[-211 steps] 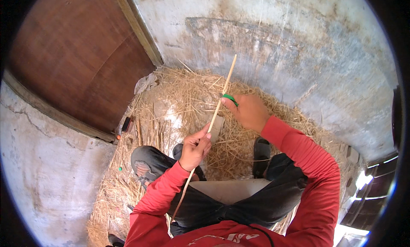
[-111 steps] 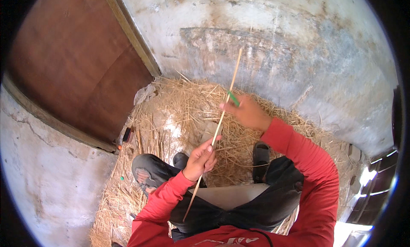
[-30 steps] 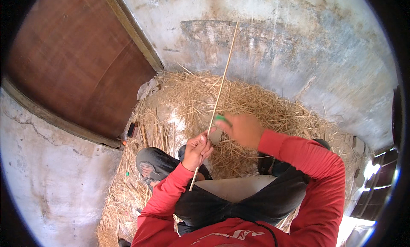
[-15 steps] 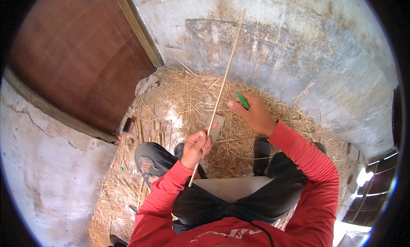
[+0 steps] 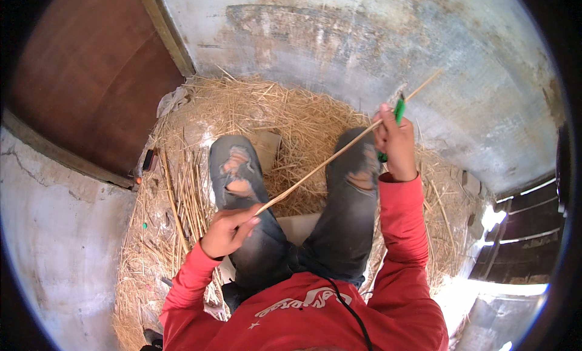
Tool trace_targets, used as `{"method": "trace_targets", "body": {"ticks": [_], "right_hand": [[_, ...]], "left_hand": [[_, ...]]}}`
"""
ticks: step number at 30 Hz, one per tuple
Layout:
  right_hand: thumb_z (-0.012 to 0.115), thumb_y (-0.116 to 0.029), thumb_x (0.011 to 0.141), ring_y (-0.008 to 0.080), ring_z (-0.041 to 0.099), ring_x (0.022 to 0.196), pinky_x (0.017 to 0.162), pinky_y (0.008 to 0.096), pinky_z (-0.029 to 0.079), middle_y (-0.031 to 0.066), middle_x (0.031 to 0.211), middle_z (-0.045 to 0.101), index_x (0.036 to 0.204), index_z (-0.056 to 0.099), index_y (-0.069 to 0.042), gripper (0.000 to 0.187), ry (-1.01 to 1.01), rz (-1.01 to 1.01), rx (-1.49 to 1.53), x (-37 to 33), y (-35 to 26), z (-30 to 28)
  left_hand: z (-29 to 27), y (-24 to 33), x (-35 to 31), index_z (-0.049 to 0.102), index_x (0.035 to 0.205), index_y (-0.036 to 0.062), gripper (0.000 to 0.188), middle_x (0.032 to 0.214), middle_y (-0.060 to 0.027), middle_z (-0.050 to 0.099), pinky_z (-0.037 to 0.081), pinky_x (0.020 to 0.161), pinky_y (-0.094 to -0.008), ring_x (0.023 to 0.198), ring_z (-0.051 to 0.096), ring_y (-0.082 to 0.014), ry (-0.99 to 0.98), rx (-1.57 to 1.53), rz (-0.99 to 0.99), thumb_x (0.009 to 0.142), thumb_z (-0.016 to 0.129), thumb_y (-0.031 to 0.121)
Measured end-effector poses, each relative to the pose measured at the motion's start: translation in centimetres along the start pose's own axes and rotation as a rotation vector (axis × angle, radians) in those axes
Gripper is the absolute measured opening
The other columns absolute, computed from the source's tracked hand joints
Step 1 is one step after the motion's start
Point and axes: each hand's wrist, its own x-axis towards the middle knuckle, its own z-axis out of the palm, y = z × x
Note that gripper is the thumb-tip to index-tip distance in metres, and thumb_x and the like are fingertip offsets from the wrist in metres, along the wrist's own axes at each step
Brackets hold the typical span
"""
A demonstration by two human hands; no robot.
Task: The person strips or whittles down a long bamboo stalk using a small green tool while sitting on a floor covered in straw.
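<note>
Over my knees (image 5: 229,147), left hand (image 5: 229,231) grips tan wooden stick (image 5: 315,171); right hand (image 5: 398,146), it plus green-handled tool (image 5: 399,110): seemingly mid-trim, needing steadiness next.

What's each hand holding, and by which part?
The left hand holds the stick by its near end. The right hand grips the green tool by its middle; the stick's far part crosses its fingers.

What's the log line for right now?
left hand: holds stick, near end | right hand: holds green tool, at stick | stick: slanted
</note>
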Motion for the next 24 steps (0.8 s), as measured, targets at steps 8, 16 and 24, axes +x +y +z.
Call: {"method": "trace_targets", "body": {"ticks": [8, 16, 24], "right_hand": [[0.054, -0.04, 0.102, 0.0095, 0.036, 0.047, 0.047, 0.0299, 0.029, -0.003, 0.056, 0.038, 0.079, 0.062, -0.005, 0.043, 0.119, 0.057, -0.235, -4.7, 3.6, -4.2], [0.053, -0.042, 0.1, 0.0496, 0.062, 0.073, 0.065, 0.0552, 0.048, 0.0286, 0.074, 0.063, 0.085, 0.063, 0.0, 0.045, -0.227, -0.035, -0.921, -13.5, 8.4, 1.4], [0.053, -0.042, 0.101, 0.048, 0.062, 0.07, 0.064, 0.0532, 0.047, 0.0287, 0.07, 0.061, 0.085, 0.063, 0.001, 0.047, 0.043, -0.04, -0.845, -7.1, 12.6, -3.6]], "left_hand": [[1.9, -0.9, -3.7, 0.07, 0.119, -0.0002, 0.028, 0.063, -0.0098, 0.061, 0.048, 0.052, -0.0301, 0.052, 0.061, -0.0174, 0.04, 0.11, -0.051, 0.092, 0.063, 0.0], [5.6, -0.9, -2.3, 0.069, 0.122, 0.0071, 0.033, 0.076, -0.0104, 0.067, 0.051, 0.057, -0.0398, 0.064, 0.066, -0.0303, -0.042, 0.394, 0.026, 0.089, 0.064, 0.006], [4.9, -0.6, -2.8, 0.07, 0.12, 0.0075, 0.031, 0.077, -0.0117, 0.066, 0.051, 0.057, -0.0405, 0.065, 0.066, -0.0319, -0.032, 0.444, -0.024, 0.09, 0.064, 0.008]]}}
